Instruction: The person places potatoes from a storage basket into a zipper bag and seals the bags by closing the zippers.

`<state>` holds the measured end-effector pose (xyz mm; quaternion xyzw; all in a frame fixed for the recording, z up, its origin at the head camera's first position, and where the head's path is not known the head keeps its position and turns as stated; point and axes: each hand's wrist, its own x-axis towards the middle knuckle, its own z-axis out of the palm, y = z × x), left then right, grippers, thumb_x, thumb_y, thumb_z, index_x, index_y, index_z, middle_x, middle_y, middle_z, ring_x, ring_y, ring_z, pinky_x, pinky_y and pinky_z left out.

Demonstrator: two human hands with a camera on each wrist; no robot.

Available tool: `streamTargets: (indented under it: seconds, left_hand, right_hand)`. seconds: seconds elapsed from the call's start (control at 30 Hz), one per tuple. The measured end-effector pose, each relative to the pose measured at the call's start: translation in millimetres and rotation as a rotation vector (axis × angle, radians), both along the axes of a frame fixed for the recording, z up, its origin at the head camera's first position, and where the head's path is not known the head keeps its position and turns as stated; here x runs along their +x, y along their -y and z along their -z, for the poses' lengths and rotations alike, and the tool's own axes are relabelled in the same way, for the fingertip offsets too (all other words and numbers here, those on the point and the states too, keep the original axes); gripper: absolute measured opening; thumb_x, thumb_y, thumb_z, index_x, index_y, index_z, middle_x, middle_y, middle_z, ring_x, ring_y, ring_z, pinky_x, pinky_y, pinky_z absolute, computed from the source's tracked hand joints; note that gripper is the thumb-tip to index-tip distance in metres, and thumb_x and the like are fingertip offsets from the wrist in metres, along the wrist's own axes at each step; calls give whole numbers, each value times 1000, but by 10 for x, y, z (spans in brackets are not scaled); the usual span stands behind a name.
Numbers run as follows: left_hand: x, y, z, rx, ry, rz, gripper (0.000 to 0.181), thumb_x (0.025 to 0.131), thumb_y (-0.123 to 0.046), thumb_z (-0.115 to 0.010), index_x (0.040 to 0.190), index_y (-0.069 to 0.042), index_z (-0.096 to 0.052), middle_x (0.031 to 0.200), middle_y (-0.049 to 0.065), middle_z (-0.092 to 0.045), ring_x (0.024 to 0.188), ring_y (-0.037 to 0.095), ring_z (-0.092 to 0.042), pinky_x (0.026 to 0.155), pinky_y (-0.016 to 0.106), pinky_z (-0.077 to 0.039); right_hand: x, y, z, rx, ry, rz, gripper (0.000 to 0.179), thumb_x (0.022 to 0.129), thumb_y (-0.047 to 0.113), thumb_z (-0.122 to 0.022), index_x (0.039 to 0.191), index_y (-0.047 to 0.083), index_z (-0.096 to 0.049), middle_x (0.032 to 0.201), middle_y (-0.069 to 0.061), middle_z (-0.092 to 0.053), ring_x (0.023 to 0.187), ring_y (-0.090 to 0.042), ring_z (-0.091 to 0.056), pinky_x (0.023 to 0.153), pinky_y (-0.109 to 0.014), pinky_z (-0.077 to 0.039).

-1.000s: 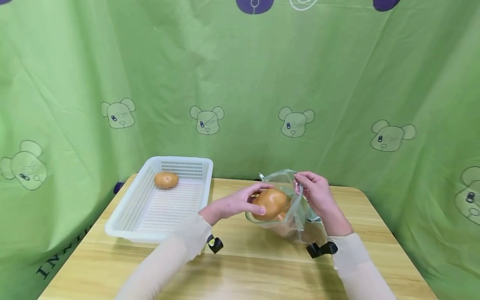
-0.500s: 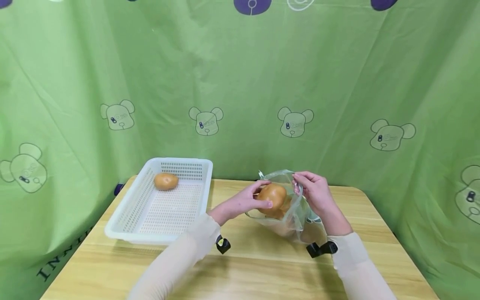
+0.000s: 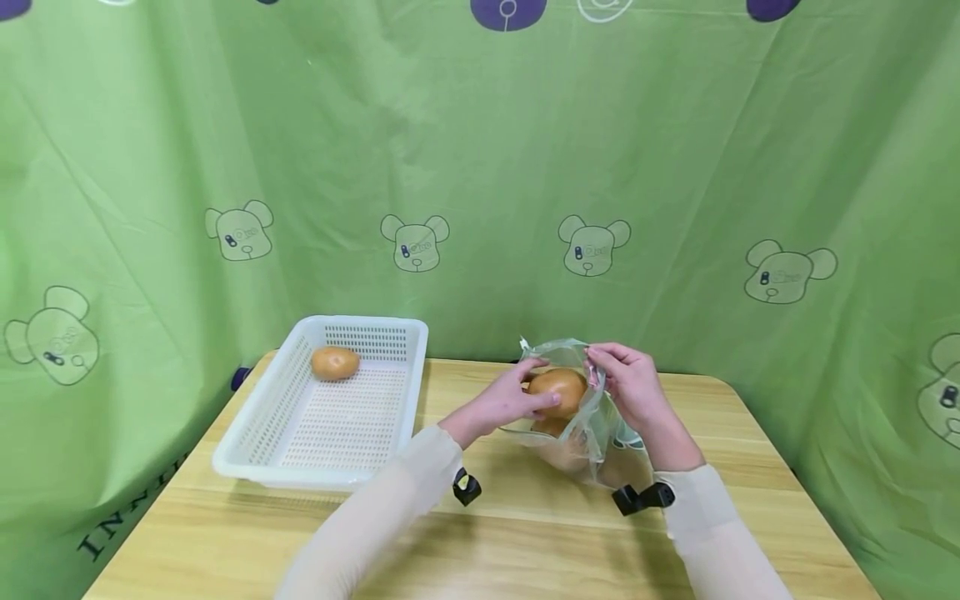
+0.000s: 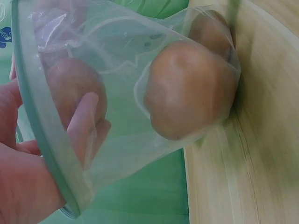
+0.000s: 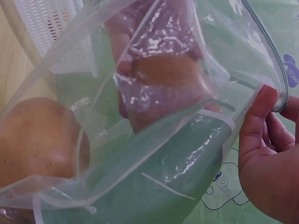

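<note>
My left hand (image 3: 508, 403) reaches through the mouth of a clear zip bag (image 4: 124, 149) and grips a brown potato (image 3: 558, 390), thumb on the near side and fingers behind. The left wrist view shows this through the plastic, with a green strip along the bag's rim. My right hand (image 3: 636, 385) pinches the bag's rim near its top right corner, holding the mouth apart. Lower in the bag lies a large potato (image 4: 191, 91), with another potato (image 4: 212, 35) behind it. The bag's base rests on the wooden table.
A white perforated plastic basket (image 3: 422, 375) stands on the left of the wooden table (image 3: 525, 542). One potato (image 3: 335, 363) lies near its back left corner. A green curtain (image 3: 480, 150) with bear prints hangs behind the table.
My left hand has moved right, carrying the potato from the bag's mouth deeper inside. My right hand keeps its pinch on the rim with hardly any movement.
</note>
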<state>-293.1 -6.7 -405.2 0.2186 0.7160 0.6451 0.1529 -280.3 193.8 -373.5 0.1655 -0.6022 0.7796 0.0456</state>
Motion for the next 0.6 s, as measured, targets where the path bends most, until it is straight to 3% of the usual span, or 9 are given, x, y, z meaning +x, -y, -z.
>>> streamTargets:
  seconds: [0.3, 0.6]
  left_hand:
    - [3, -41, 4, 13, -19, 0, 53, 88, -7, -65, 137, -4, -43, 121, 20, -49, 101, 28, -60, 78, 31, -55]
    - [15, -52, -32, 47, -59, 8, 43, 90, 0, -60, 131, 1, -49, 133, 16, -49, 119, 31, -51, 84, 29, -52]
  right_hand:
    - [7, -32, 8, -18, -13, -2, 15, 91, 3, -60, 86, 10, -73, 74, -1, -67, 56, -8, -58, 53, -16, -49]
    - [21, -56, -20, -41, 7, -8, 21, 93, 0, -56, 85, 9, -73, 72, -2, -66, 57, -9, -58, 53, -17, -49]
